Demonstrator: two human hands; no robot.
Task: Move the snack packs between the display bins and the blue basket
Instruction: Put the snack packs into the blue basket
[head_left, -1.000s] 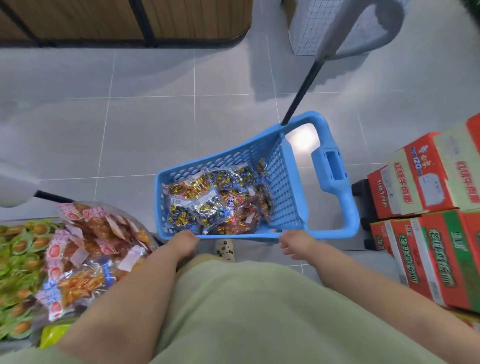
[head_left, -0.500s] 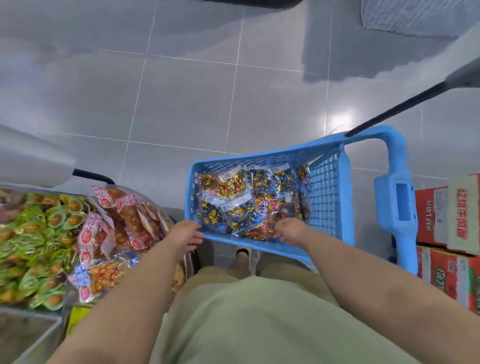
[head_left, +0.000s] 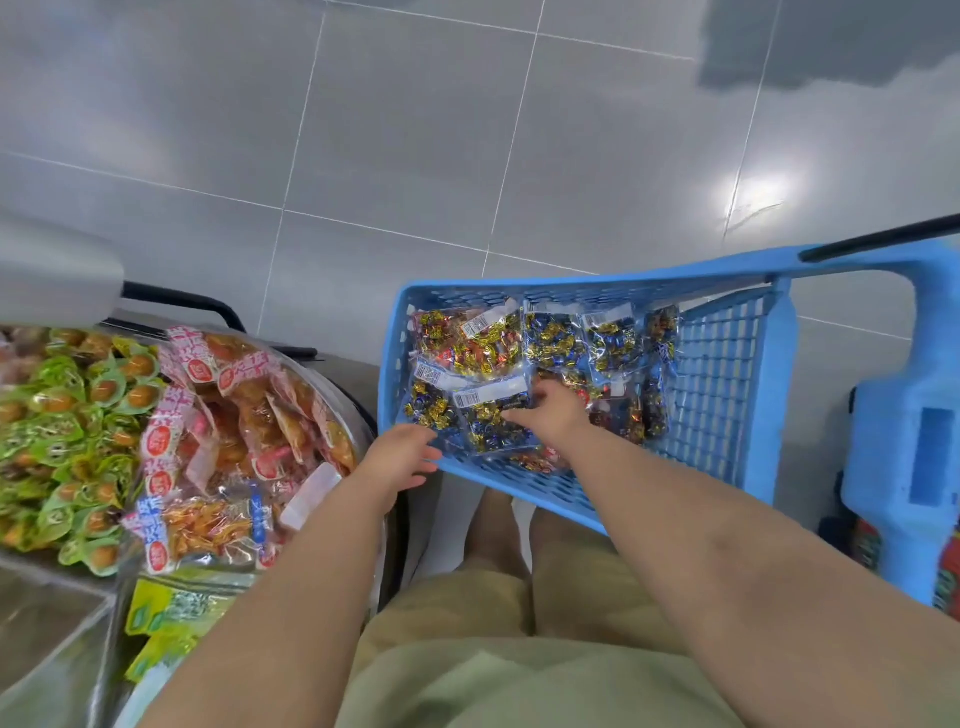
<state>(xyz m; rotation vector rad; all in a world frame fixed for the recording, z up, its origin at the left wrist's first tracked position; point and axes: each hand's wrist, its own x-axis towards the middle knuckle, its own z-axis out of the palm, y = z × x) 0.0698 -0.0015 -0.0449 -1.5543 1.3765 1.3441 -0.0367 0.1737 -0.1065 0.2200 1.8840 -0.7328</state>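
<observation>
The blue basket (head_left: 597, 283) stands on the floor in front of me, tilted, with several clear snack packs (head_left: 550, 338) of gold, blue and red sweets lying flat in it. My right hand (head_left: 553, 415) is inside the basket. Its fingers curl over the top right corner of a blue-and-gold pack (head_left: 488, 426), and the thumb lies on that pack. My left hand (head_left: 402, 457) touches the basket's near left rim with its fingers fairly straight and holds nothing. To the left, a display bin holds red-labelled orange packs (head_left: 249, 415).
Green-wrapped snacks (head_left: 67, 415) fill the bin at far left, with yellow-green packs (head_left: 171, 618) below. The basket's thick blue handle (head_left: 924, 467) rises at right, in front of red cartons (head_left: 878, 551). Grey tiled floor lies beyond. My legs stand just behind the basket.
My right hand has gone from the basket's near rim down onto the packs inside. My left hand has moved forward to the rim. The view has swung left and closer.
</observation>
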